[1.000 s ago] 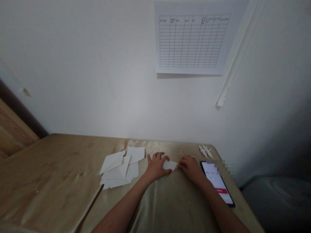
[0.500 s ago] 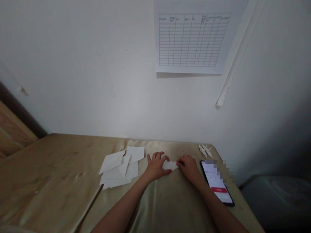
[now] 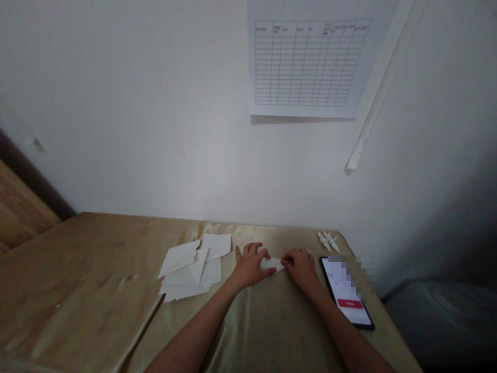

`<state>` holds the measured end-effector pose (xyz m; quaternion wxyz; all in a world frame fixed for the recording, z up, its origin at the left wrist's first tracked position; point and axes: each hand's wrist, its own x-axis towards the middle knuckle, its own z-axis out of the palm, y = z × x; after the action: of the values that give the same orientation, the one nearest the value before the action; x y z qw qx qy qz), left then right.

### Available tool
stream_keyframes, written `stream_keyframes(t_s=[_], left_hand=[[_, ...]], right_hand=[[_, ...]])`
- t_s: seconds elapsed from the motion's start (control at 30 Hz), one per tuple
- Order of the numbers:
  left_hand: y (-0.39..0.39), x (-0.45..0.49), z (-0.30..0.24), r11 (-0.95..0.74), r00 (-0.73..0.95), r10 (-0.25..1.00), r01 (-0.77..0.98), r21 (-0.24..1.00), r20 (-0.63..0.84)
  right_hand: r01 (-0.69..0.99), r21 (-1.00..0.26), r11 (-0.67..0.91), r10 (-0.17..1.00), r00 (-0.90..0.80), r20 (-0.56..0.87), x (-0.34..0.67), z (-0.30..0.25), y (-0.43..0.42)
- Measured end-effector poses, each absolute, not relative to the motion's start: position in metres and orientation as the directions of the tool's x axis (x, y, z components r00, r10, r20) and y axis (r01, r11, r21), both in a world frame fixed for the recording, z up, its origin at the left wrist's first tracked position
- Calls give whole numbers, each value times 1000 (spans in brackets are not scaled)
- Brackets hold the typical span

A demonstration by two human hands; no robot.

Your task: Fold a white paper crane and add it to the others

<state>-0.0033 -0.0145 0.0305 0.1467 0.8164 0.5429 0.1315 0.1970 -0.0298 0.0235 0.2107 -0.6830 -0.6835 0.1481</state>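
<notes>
A small piece of folded white paper [image 3: 267,263] lies on the cloth-covered table between my two hands. My left hand [image 3: 248,267] holds it down with thumb and index finger, the other fingers spread on the cloth. At the paper's right end, the bent fingers of my right hand [image 3: 301,264] pinch its tip. My fingers cover parts of the paper, so its full shape is hidden. Left of my left hand is a loose pile of white paper sheets [image 3: 186,274], some with torn edges. Small folded white paper shapes [image 3: 329,241] sit near the table's far right corner.
A phone [image 3: 345,295] with a lit screen lies beside my right forearm, near the right edge of the table [image 3: 97,280]. Behind the table rises a white wall [image 3: 135,129] with a printed table sheet [image 3: 306,67] on it. A dark grey object [image 3: 446,316] stands at right.
My left thumb has moved slightly farther over the folded paper. My right hand has shifted a touch left. The pile, the phone and the small folded shapes stay put.
</notes>
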Motion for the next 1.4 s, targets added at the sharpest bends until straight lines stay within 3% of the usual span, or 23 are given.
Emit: stream_keyframes(t_s=[0.77,1.4], left_hand=[[-15,2,32,-341,353,935,866,367,36],[-14,3,28,-330,335,941,868,370,52]], right_hand=[[879,-469,-80,989,128,72,189,23,-32],[902,-430,-38,995,72,64,190,29,-34]])
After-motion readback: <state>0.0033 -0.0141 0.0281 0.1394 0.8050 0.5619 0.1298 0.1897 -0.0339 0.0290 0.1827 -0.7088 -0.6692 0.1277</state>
